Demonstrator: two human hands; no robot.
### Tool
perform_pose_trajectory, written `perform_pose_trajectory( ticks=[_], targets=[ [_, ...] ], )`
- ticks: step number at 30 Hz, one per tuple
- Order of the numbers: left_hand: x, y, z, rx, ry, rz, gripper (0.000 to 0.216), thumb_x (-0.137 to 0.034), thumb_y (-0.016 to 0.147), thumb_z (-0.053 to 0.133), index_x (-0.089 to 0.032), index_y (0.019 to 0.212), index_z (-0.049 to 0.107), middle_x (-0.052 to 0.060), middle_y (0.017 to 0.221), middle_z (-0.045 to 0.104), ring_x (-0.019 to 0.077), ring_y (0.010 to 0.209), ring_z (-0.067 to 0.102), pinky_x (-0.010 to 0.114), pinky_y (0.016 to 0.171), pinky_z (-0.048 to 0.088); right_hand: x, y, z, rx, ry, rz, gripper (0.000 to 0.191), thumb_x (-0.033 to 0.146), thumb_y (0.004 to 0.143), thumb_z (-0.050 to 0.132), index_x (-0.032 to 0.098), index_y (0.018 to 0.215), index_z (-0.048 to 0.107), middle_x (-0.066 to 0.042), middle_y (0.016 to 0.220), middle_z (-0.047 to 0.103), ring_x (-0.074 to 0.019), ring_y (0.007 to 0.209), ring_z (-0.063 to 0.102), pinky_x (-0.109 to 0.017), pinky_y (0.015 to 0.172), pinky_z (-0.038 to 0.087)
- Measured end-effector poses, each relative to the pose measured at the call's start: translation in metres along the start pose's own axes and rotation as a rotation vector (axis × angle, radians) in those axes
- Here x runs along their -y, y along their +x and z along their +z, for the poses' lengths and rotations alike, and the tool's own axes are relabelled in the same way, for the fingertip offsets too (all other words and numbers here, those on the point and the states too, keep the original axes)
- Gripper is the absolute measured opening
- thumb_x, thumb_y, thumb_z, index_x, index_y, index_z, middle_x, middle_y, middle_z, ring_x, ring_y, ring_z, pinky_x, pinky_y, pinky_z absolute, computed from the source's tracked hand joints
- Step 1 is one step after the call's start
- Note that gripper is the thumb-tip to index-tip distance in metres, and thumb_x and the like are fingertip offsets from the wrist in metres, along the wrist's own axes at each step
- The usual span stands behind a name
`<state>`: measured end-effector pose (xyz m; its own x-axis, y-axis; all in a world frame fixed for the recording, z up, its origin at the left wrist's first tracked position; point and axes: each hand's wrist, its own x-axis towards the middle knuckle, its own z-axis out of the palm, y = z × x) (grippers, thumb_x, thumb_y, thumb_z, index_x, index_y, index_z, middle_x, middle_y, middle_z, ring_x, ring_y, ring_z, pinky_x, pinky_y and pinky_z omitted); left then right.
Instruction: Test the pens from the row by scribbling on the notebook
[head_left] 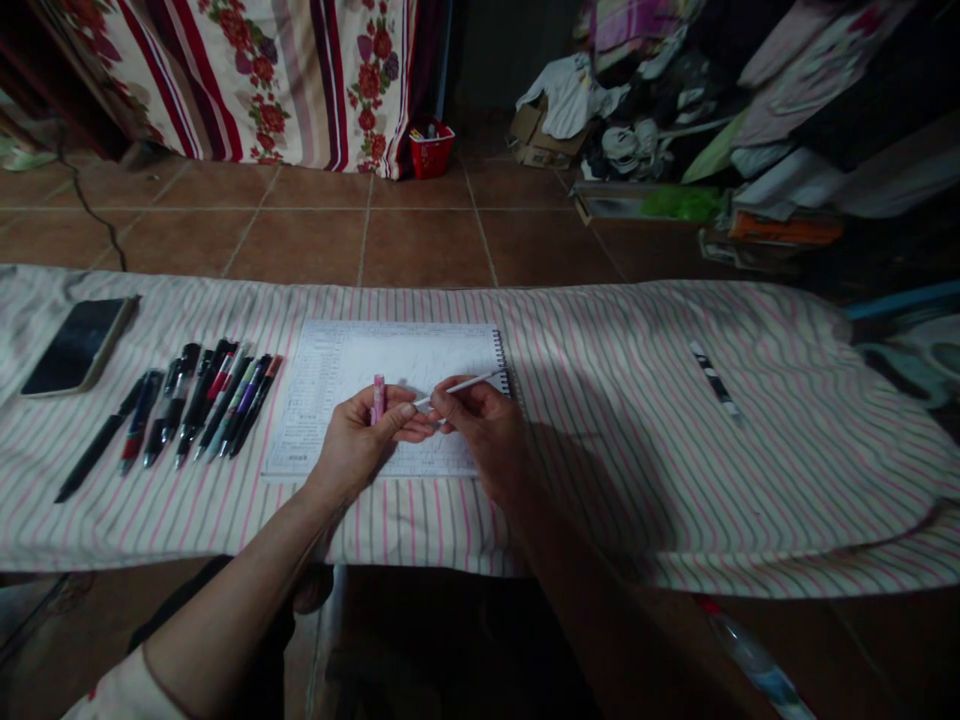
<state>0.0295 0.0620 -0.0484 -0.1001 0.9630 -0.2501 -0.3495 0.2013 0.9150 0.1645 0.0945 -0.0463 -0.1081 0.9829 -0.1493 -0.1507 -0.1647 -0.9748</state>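
The left hand [356, 450] clenched a pink pen barrel [378, 400] upright, and the right fingers [448, 400] grasped a thin white refill [459, 387] (its tip just beside the left fingers [409, 412]). A spiral notebook [390, 355] lay under both hands

The left hand [356, 445] pinches a pink pen barrel [378, 399] upright, its upper end rising above the thumb. The right hand [480, 430] pinches a thin white tube [459, 387], tilted, its lower end reaching left, just above the left hand.
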Motion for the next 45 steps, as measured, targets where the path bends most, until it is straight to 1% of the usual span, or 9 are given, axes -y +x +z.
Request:
perform_pose_trajectory(
  ticks=[3, 8, 12, 16, 25, 29, 35, 41, 45],
  targets=[
    [-0.002, 0.0, 0.0, -0.005, 0.021, 0.011, 0.026, -0.029, 0.067, 0.077, -0.013, 0.076, 0.058, 0.004, 0.063, 0.07, 0.0157, 0.058, 0.068, 0.025, 0.057, 0.056, 0.002, 0.0, -0.001, 0.015, -0.031, 0.0, 0.023, 0.038, 0.064, 0.074, 0.018, 0.073, 0.066, 0.001, 0.063, 0.067, -0.0136, 0.059, 0.064, -0.024, 0.053, 0.05],
    [-0.001, 0.0, 0.0, 0.027, 0.038, 0.021, 0.023, -0.03, 0.069, 0.075, -0.013, 0.074, 0.059, 0.003, 0.06, 0.068, 0.0133, 0.051, 0.065, 0.021, 0.048, 0.052, 0.001, -0.002, -0.001, 0.062, -0.092, -0.02, 0.018, 0.036, 0.066, 0.072, 0.019, 0.073, 0.067, 0.001, 0.062, 0.067, -0.0124, 0.057, 0.062, -0.024, 0.054, 0.049],
    [0.001, 0.0, 0.004, 0.007, 0.041, 0.039, 0.022, -0.029, 0.069, 0.074, -0.012, 0.07, 0.06, 0.003, 0.06, 0.067, 0.0104, 0.044, 0.059, 0.016, 0.035, 0.039, -0.005, -0.003, -0.003, 0.058, -0.149, -0.03, 0.017, 0.035, 0.068, 0.07, 0.02, 0.073, 0.068, 0.001, 0.061, 0.067, -0.0121, 0.056, 0.061, -0.024, 0.053, 0.048],
    [0.0, -0.002, 0.01, -0.062, -0.017, 0.036, 0.021, -0.026, 0.067, 0.075, -0.012, 0.066, 0.06, 0.001, 0.057, 0.065, 0.0047, 0.035, 0.048, 0.015, 0.032, 0.029, -0.009, -0.002, -0.003, 0.038, -0.143, -0.046, 0.018, 0.037, 0.069, 0.07, 0.02, 0.075, 0.069, 0.001, 0.062, 0.068, -0.0128, 0.058, 0.063, -0.025, 0.056, 0.05],
    [-0.005, -0.009, 0.011, -0.096, -0.036, 0.003, 0.019, -0.028, 0.067, 0.075, -0.01, 0.07, 0.067, 0.001, 0.053, 0.062, 0.0038, 0.04, 0.045, 0.017, 0.041, 0.036, -0.01, -0.003, 0.001, 0.037, -0.068, -0.018, 0.023, 0.04, 0.069, 0.071, 0.019, 0.076, 0.067, 0.0, 0.063, 0.07, -0.0146, 0.06, 0.066, -0.026, 0.057, 0.054],
    [-0.009, -0.01, 0.013, -0.098, -0.082, -0.058, 0.022, -0.026, 0.064, 0.076, -0.009, 0.076, 0.069, 0.003, 0.057, 0.066, 0.0029, 0.038, 0.043, 0.016, 0.038, 0.032, -0.01, -0.001, -0.001, 0.021, -0.049, -0.031, 0.023, 0.04, 0.068, 0.071, 0.019, 0.076, 0.067, 0.0, 0.061, 0.069, -0.0141, 0.059, 0.066, -0.025, 0.057, 0.053],
    [-0.01, -0.011, 0.013, -0.094, -0.076, -0.104, 0.025, -0.021, 0.061, 0.077, -0.009, 0.082, 0.069, 0.008, 0.065, 0.07, 0.0053, 0.043, 0.05, 0.016, 0.036, 0.026, -0.008, 0.0, -0.002, 0.012, -0.033, -0.042, 0.023, 0.039, 0.066, 0.072, 0.019, 0.076, 0.066, 0.0, 0.062, 0.07, -0.0146, 0.059, 0.066, -0.027, 0.059, 0.053],
    [-0.011, -0.013, 0.017, -0.096, -0.119, -0.116, 0.026, -0.017, 0.063, 0.074, -0.013, 0.087, 0.065, 0.006, 0.07, 0.071, 0.0095, 0.053, 0.061, 0.014, 0.037, 0.032, -0.01, 0.001, -0.004, 0.016, -0.062, -0.079, 0.02, 0.037, 0.068, 0.071, 0.02, 0.074, 0.066, 0.0, 0.068, 0.072, -0.0148, 0.065, 0.068, -0.027, 0.065, 0.053],
    [-0.009, -0.012, 0.018, -0.077, -0.095, -0.093, 0.022, -0.018, 0.064, 0.074, -0.016, 0.08, 0.058, 0.005, 0.07, 0.071, 0.0133, 0.058, 0.065, 0.014, 0.035, 0.032, -0.01, 0.002, -0.005, 0.028, -0.012, -0.057, 0.021, 0.039, 0.068, 0.071, 0.02, 0.074, 0.064, 0.0, 0.071, 0.073, -0.0165, 0.068, 0.069, -0.03, 0.068, 0.055]
  ],
)
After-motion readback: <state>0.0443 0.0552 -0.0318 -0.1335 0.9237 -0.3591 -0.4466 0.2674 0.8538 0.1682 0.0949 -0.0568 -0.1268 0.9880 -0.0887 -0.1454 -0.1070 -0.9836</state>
